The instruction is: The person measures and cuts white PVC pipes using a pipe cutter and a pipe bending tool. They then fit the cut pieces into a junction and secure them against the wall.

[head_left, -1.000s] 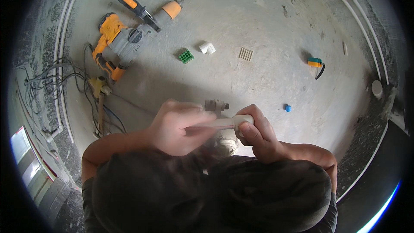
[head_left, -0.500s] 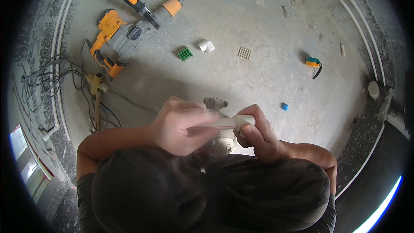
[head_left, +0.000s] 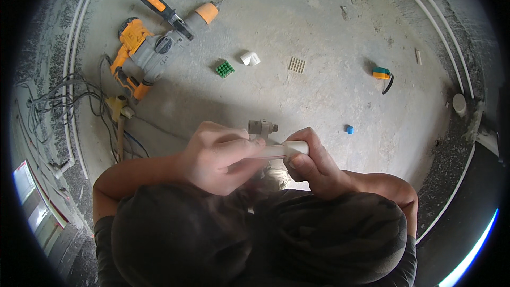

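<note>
In front of my lap I hold a white plastic pipe [head_left: 272,152] level between both hands. My left hand [head_left: 217,159], slightly blurred, is closed around the pipe's left part. My right hand [head_left: 317,166] grips the white pipe fitting [head_left: 297,148] at the other end, thumb pressed against its underside. Just beyond the pipe shows a greyish valve-like fitting [head_left: 259,126] with a threaded metal end; a pale stem runs from it toward the pipe, and the joint is hidden behind my left fingers.
An orange and grey hammer drill [head_left: 151,53] lies far left, with tangled cables [head_left: 79,93] beside it. Ahead on the concrete floor are a green block of plugs [head_left: 224,68], a white elbow [head_left: 249,58], a beige grid [head_left: 297,65], a tape measure [head_left: 381,73] and a blue cap [head_left: 349,129].
My right hand and the fitting have shifted slightly left along with the view. The left hand keeps its hold on the pipe, blurred in both frames.
</note>
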Demonstrator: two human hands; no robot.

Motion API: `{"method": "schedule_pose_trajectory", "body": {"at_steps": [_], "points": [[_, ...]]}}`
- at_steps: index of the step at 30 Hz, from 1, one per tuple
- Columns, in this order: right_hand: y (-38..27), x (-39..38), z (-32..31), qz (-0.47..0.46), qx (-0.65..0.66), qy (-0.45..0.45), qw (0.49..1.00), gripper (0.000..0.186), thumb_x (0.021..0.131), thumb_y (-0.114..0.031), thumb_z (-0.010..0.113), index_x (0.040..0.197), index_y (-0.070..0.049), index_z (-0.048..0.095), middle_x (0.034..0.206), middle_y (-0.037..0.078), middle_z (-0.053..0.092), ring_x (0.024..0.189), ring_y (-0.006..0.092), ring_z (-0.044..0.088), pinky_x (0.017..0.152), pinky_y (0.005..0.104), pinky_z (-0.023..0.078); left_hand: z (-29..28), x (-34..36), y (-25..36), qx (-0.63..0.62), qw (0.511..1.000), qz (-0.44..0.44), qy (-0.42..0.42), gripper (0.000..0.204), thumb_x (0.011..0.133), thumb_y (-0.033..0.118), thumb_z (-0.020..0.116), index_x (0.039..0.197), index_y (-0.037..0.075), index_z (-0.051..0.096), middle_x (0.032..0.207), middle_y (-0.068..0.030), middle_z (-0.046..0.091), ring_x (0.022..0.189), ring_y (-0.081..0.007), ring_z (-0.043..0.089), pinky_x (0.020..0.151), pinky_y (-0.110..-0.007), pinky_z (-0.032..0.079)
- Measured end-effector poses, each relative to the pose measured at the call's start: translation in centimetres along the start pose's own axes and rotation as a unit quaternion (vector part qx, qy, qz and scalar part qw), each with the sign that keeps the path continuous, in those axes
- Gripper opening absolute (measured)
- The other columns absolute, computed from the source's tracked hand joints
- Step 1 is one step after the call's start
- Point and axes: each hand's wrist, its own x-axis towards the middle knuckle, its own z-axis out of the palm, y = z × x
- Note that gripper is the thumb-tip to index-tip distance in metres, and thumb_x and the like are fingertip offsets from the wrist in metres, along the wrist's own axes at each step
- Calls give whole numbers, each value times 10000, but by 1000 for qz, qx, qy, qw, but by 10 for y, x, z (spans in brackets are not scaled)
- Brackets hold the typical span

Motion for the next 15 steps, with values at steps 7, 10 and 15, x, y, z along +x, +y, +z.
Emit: {"method": "schedule_pose_trajectory", "body": {"at_steps": [7,10,15], "points": [[-6,0,-3,-18,-50,-60,997,405,1054,-68,600,1364,6,350,1038,103,560,907,133,536,806,311,494,-7,3,7,28,999,6,-39,296,758,-45,840,1023,-33,709,684,-90,630,494,-236,606,444,-342,448],[-12,-1,-3,-10,-85,-80,993,433,1044,-44,590,1376,-4,316,1056,116,566,912,139,546,815,312,499,-6,2,7,29,999,13,-41,353,723,-43,861,1042,-16,712,696,-100,638,484,-243,601,438,-332,440],[-9,-2,-4,-29,-73,-84,993,428,1044,-42,571,1393,-11,324,1105,121,569,955,144,547,860,324,499,-12,5,11,75,995,30,-63,377,691,-24,881,1032,-9,719,731,-119,657,498,-243,601,458,-324,450]]}}
